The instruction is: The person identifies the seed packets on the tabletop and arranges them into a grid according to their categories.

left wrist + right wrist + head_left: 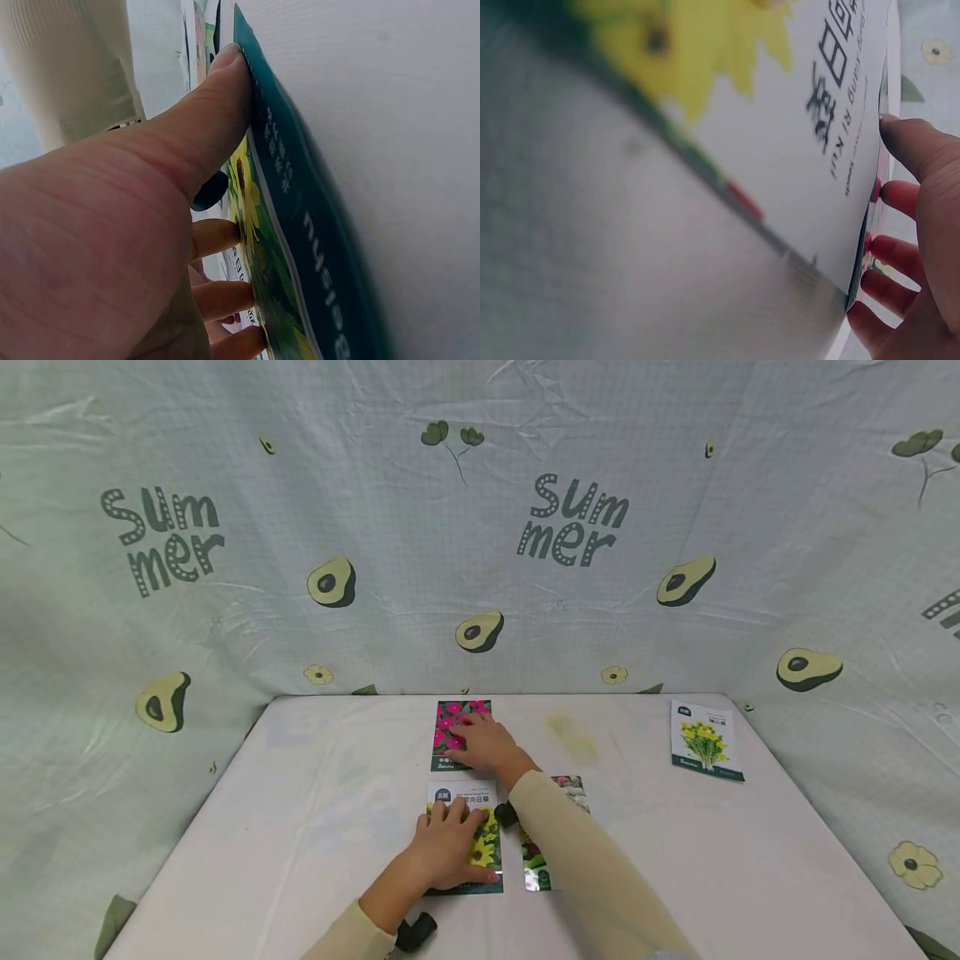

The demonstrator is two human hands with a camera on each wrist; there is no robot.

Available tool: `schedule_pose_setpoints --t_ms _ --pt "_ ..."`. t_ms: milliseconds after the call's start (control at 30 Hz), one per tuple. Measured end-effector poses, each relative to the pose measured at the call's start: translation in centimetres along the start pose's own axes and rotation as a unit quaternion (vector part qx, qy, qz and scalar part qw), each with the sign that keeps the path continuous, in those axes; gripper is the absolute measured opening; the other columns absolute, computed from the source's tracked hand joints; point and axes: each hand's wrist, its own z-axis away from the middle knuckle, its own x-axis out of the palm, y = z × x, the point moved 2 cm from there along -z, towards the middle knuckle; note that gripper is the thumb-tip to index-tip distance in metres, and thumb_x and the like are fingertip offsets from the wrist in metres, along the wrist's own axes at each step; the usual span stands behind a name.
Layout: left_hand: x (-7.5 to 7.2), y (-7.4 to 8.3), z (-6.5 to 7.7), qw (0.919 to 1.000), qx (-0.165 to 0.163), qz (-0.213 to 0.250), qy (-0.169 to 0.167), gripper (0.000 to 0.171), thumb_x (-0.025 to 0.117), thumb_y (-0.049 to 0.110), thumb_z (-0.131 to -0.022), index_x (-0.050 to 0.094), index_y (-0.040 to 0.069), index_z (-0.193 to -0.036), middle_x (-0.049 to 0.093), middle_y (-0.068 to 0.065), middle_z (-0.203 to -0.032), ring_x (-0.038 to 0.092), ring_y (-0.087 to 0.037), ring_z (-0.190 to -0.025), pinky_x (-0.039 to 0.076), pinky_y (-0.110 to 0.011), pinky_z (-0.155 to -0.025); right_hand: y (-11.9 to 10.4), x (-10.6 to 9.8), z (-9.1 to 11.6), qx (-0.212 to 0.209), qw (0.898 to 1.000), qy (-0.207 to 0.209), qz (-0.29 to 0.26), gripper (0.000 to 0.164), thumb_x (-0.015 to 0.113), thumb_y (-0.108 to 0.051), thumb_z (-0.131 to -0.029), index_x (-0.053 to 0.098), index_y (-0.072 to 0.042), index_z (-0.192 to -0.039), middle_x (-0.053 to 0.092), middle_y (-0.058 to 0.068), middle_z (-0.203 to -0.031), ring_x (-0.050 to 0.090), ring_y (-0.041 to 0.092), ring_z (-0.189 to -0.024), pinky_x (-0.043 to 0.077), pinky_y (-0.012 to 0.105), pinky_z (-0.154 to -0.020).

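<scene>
A person's two bare hands rest on flower-seed packets laid on a white-covered desk. The left hand is spread with relaxed fingers over the sunflower packet, which lies near the middle front of the desk. Its thumb presses the dark green band along the bottom edge; the palm and fingers cover much of the flower picture and part of the lettering.

Just beyond, the right hand lies spread over the pink-flower packet, hiding its right side and much of its bottom label. The right wrist view shows the fingertips and thumb at this packet, mostly behind the blurred, cropped sunflower packet in front.

To the right of the sunflower packet, a third packet is largely hidden under the cream right sleeve; only a pinkish upper corner and a green lower corner show, so its full design cannot be told. A yellow-flower packet lies fully visible, well apart, at the far right. Behind the desk hangs a pale cloth printed with avocados and the word "summer".
</scene>
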Motion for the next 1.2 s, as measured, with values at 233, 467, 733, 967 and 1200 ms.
schedule_pose_setpoints --t_ms 233,467,733,967,1200 --pt "0.05 -0.04 0.00 1.0000 0.000 0.002 -0.002 0.090 0.080 0.068 -0.075 0.053 0.020 -0.146 0.048 -0.011 -0.131 0.042 -0.035 -0.119 0.040 -0.057 -0.095 0.03 0.23 0.08 -0.003 1.000 0.010 -0.012 0.062 0.058 -0.058 -0.099 0.051 -0.027 -0.152 0.046 0.006 -0.158 0.039 0.031 -0.149 0.037 0.049 -0.119" --pt "-0.06 0.00 0.02 1.0000 0.000 0.001 -0.002 0.090 0.080 0.068 -0.075 0.053 0.020 -0.146 0.048 -0.011 -0.132 0.042 -0.036 -0.119 0.040 -0.056 -0.094 0.37 0.21 0.15 -0.015 0.999 0.020 -0.026 0.060 0.056 -0.056 -0.101 0.051 -0.027 -0.153 0.046 0.006 -0.158 0.040 0.030 -0.149 0.036 0.049 -0.119" --pt "-0.40 0.21 0.26 1.0000 0.002 -0.003 0.002 0.090 0.080 0.068 -0.075 0.053 0.019 -0.146 0.048 -0.011 -0.132 0.042 -0.036 -0.119 0.040 -0.056 -0.093 0.51 0.18 0.27 -0.012 1.000 0.013 -0.012 0.059 0.058 -0.055 -0.100 0.052 -0.026 -0.152 0.045 0.005 -0.159 0.039 0.030 -0.150 0.036 0.048 -0.120" --pt "-0.43 0.27 0.28 1.0000 0.000 -0.003 0.000 0.090 0.080 0.068 -0.076 0.053 0.019 -0.146 0.048 -0.011 -0.131 0.043 -0.036 -0.118 0.040 -0.056 -0.093 0.45 0.16 0.32 -0.004 1.000 0.003 -0.007 0.060 0.058 -0.056 -0.100 0.052 -0.027 -0.152 0.044 0.005 -0.160 0.037 0.030 -0.151 0.035 0.048 -0.120" --pt "-0.53 0.38 0.31 1.0000 -0.003 0.002 -0.004 0.089 0.080 0.067 -0.076 0.053 0.019 -0.146 0.048 -0.012 -0.133 0.043 -0.036 -0.119 0.040 -0.057 -0.095 0.50 0.13 0.34 0.001 1.000 0.000 -0.016 0.059 0.058 -0.056 -0.100 0.052 -0.027 -0.152 0.042 0.004 -0.162 0.036 0.031 -0.152 0.035 0.049 -0.120"
